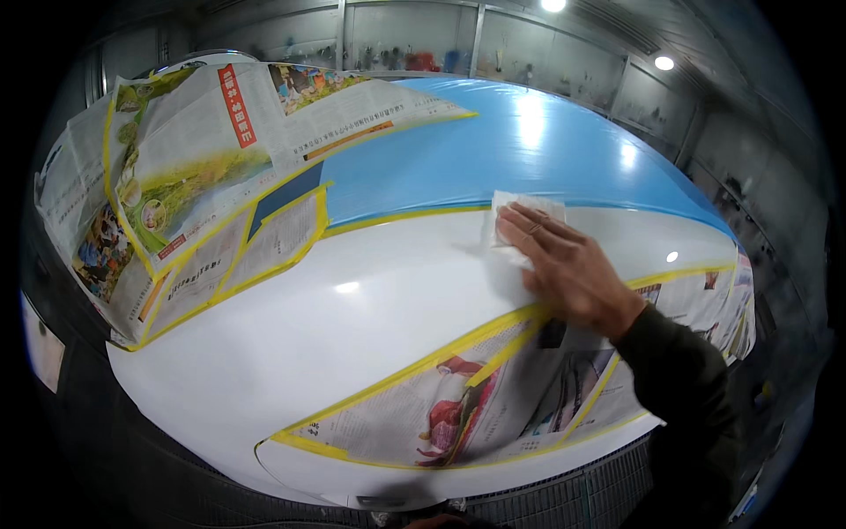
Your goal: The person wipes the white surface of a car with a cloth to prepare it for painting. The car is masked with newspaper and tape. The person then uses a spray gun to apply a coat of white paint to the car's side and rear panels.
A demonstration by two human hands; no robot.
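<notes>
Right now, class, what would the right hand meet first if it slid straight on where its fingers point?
Likely the yellow tape edging the blue sheet, though the white cloth under the right hand hides exactly where they would meet.

I can make out a small white cloth (533, 202), soft and lightly rumpled, with squared corners. It sits flat at the upper edge of a white car panel (291, 344), right of the panel's middle. From where I am, the panel looks smooth and glossy, curving outward, broad toward its left end and narrower toward its right.
</notes>
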